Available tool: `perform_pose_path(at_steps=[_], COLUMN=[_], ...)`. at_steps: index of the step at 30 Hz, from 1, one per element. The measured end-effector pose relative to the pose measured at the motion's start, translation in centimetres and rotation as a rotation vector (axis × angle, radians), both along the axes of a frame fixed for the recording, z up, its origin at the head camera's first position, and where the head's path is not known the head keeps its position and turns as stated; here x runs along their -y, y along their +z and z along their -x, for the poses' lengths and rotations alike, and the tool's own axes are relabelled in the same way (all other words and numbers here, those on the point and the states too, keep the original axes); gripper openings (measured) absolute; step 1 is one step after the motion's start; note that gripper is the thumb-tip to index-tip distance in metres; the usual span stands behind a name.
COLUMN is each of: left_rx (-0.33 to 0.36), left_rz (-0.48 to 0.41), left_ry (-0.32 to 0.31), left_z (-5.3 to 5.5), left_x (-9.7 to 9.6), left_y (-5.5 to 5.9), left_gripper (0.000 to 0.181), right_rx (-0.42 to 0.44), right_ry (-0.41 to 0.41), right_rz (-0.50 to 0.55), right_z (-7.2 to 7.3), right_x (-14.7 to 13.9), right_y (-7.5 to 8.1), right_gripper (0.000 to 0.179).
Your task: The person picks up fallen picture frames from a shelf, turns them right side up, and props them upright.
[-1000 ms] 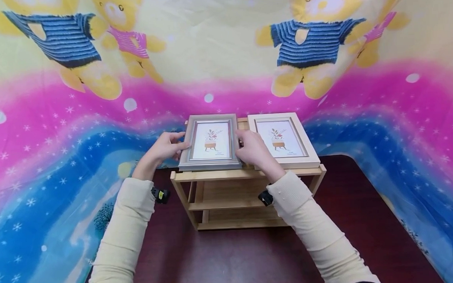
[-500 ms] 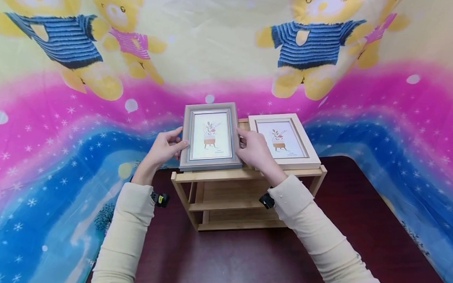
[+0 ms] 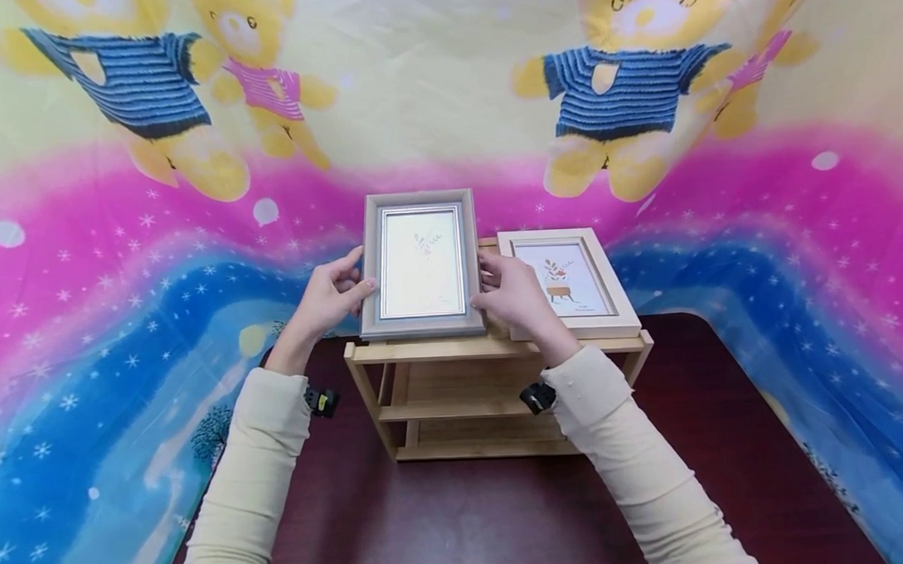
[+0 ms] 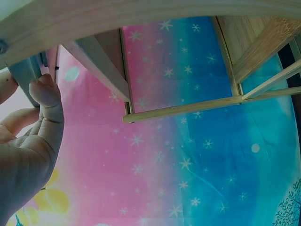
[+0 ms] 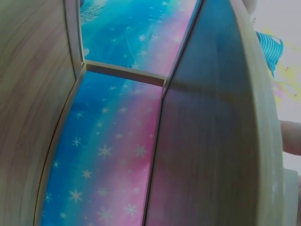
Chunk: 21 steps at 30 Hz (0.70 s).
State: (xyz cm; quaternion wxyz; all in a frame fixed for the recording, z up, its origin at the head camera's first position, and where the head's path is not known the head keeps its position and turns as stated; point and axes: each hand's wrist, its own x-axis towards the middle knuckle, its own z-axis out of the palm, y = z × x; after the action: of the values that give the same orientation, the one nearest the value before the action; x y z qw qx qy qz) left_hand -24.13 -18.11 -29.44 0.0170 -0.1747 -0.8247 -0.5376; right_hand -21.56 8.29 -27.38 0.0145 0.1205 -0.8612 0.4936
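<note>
A silver-grey picture frame [image 3: 421, 266] is tilted up toward me, its lower edge on the top tier of a wooden rack [image 3: 455, 381]. My left hand [image 3: 325, 299] pinches its left side, thumb on the front. On the opposite side, my right hand [image 3: 519, 294] grips the right edge. Glare washes out much of the flower picture behind the glass. In the left wrist view the left hand [image 4: 33, 136] shows beside a corner of the frame [image 4: 26, 77]. Only bits of fingers [image 5: 290, 136] appear at the right wrist view's edge.
A cream picture frame [image 3: 624, 297] lies on the rack's top tier, right beside my right hand. The rack has lower shelves [image 3: 464, 431] and stands on a dark red table [image 3: 460, 514]. A bear-patterned cloth [image 3: 430, 108] hangs close behind and around it.
The grey frame has tilted up from lying nearly flat, its top edge rising while its lower edge stays on the rack. Both hands keep hold of its sides. The cream frame remains in place.
</note>
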Motion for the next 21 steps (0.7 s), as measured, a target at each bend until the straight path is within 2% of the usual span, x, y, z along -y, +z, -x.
perform_pose_path(at_steps=[7,14,21], left_rx=[-0.075,-0.175,-0.195], left_rz=[-0.032,-0.047,-0.067], left_ry=[-0.013,-0.025,-0.001], left_z=[-0.6,-2.3,-2.8], left_x=[-0.1,-0.8,-1.1], left_y=[0.1,1.5,1.8], left_gripper=[0.062,0.059,0.060], right_rx=[0.041,0.039,0.057], right_ry=[0.025,0.004,-0.032], right_rz=[0.073,0.142,0.258], right_z=[0.2,0.1,-0.1], right_x=[-0.6,-0.7,-0.6], right_y=[0.1,0.1,0.0], right_gripper=[0.078,0.079,0.078])
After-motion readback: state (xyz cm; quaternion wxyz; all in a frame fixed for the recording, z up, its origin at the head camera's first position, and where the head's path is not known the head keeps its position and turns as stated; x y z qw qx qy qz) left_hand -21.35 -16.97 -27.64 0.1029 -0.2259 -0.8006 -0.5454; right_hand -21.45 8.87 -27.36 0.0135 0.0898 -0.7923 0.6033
